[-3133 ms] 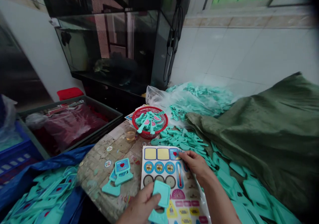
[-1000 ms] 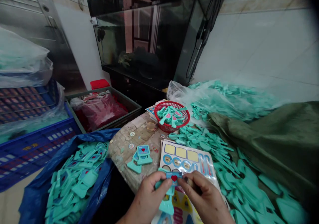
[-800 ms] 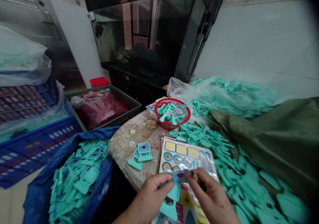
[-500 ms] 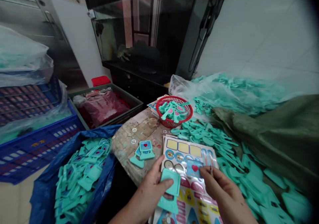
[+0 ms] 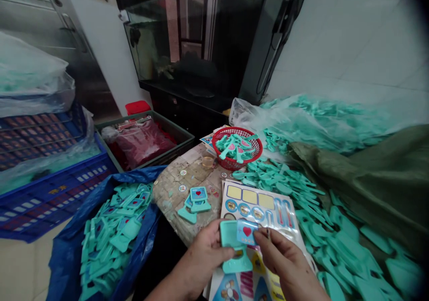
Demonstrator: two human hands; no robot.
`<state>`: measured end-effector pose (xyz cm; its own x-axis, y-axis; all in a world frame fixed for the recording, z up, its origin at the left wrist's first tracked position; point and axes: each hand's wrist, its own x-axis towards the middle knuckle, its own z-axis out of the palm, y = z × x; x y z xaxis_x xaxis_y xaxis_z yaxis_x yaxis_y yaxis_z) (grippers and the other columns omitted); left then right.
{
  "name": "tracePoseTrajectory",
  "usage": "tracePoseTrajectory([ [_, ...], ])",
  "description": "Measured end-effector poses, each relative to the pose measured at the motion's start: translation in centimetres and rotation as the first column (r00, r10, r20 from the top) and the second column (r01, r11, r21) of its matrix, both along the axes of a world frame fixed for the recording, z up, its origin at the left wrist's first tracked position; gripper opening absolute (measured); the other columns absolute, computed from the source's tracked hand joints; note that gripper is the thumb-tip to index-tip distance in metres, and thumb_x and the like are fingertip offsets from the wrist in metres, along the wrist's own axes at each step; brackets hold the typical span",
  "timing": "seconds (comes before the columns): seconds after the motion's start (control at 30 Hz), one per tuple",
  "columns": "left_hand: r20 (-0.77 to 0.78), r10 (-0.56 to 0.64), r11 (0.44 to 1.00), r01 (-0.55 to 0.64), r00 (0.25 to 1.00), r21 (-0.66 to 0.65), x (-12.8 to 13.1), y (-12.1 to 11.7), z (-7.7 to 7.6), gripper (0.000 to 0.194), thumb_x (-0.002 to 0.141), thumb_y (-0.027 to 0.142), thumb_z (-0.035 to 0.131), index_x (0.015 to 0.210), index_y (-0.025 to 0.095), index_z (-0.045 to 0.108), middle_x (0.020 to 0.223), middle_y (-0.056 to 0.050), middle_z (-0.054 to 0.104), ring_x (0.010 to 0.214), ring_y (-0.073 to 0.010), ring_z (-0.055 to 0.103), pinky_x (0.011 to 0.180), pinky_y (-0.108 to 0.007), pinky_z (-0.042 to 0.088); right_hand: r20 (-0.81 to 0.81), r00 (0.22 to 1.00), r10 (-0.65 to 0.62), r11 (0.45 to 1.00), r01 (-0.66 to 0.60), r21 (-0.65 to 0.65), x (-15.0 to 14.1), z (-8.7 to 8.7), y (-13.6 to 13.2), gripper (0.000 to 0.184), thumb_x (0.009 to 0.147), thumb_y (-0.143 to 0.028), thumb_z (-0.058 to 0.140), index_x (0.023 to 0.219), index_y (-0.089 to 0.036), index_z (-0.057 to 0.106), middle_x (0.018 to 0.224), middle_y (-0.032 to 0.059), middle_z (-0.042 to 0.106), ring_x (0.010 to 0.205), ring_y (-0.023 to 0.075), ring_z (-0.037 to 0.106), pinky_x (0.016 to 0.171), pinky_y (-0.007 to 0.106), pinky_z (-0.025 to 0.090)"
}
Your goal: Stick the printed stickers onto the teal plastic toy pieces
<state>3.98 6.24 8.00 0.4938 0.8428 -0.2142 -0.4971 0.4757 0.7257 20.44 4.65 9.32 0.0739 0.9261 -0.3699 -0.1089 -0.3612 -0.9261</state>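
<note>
My left hand (image 5: 209, 252) grips a teal plastic toy monitor (image 5: 236, 261), its thumb across the front and its recessed square face turned up. Between the thumb and fingers of my right hand (image 5: 284, 256) is a blue sticker (image 5: 246, 232) with a red heart on it. The sticker overlaps the right part of the monitor's face; whether it touches cannot be told. Beneath both hands lies a sticker sheet (image 5: 250, 197) with yellow, blue and pink shapes. Finished-looking monitors with heart stickers (image 5: 198, 194) lie on the table (image 5: 174, 176) to the left.
A red basket (image 5: 223, 160) of teal pieces stands at the table's back. Loose teal pieces (image 5: 355, 247) heap along the right, beside a green sack (image 5: 378, 171). A blue bag (image 5: 63, 265) of monitors is at left, near a blue crate (image 5: 60, 194) and a grey bin (image 5: 181, 142).
My right hand has carried the heart sticker left from above the sheet to the monitor. My left hand has lifted the monitor slightly up and tilted it.
</note>
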Motion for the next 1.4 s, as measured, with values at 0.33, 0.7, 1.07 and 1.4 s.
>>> tracePoseTrajectory([
  [0.33, -0.023, -0.008, 0.999, 0.009, 1.0, 0.048, -0.1, 0.2, 0.0, 0.045, 0.066, 0.013, 0.072, 0.11, 0.014, 0.06, 0.102, -0.011, 0.071, 0.093, -0.023, 0.066, 0.088, -0.037, 0.045, 0.166, 0.981, 0.104, 0.991, -0.116, 0.067, -0.5, -1.6, 0.1, 0.034, 0.075, -0.052, 0.061, 0.072, -0.019, 0.058, 0.065, -0.0037, 0.051, 0.058, 0.0116, 0.042, 0.052, 0.021, 0.035],
  [0.7, -0.019, 0.002, 0.999, -0.001, 1.0, 0.052, -0.1, -0.1, -0.4, 0.046, 0.065, 0.013, 0.074, 0.11, 0.015, 0.06, 0.1, -0.009, 0.072, 0.092, -0.0215, 0.067, 0.085, -0.033, 0.047, 0.306, 0.94, 0.149, 0.978, -0.186, 0.095, -0.6, -2.3, 0.2, 0.04, 0.079, -0.054, 0.054, 0.061, -0.021, 0.039, 0.063, -0.0059, 0.031, 0.061, 0.012, 0.029, 0.055, 0.024, 0.03],
  [1.07, -0.045, 0.018, 0.999, -0.016, 0.999, 0.033, -0.1, -0.2, -0.6, 0.045, 0.063, 0.014, 0.075, 0.106, 0.016, 0.061, 0.098, -0.008, 0.073, 0.092, -0.0214, 0.067, 0.082, -0.029, 0.047, 0.339, 0.931, 0.136, 0.981, -0.174, 0.084, -0.8, -2.2, 0.2, 0.041, 0.079, -0.055, 0.052, 0.06, -0.022, 0.035, 0.062, -0.0058, 0.028, 0.06, 0.0123, 0.027, 0.054, 0.024, 0.028],
  [1.4, -0.064, -0.002, 0.999, 0.006, 0.998, 0.052, -0.1, -0.2, -0.5, 0.044, 0.066, 0.014, 0.073, 0.108, 0.016, 0.059, 0.1, -0.009, 0.071, 0.094, -0.0226, 0.066, 0.085, -0.034, 0.045, 0.467, 0.881, 0.079, 0.977, -0.162, 0.14, -1.3, -1.6, 0.1, 0.041, 0.079, -0.051, 0.051, 0.057, -0.023, 0.03, 0.059, -0.0064, 0.028, 0.056, 0.0117, 0.028, 0.051, 0.024, 0.029],
])
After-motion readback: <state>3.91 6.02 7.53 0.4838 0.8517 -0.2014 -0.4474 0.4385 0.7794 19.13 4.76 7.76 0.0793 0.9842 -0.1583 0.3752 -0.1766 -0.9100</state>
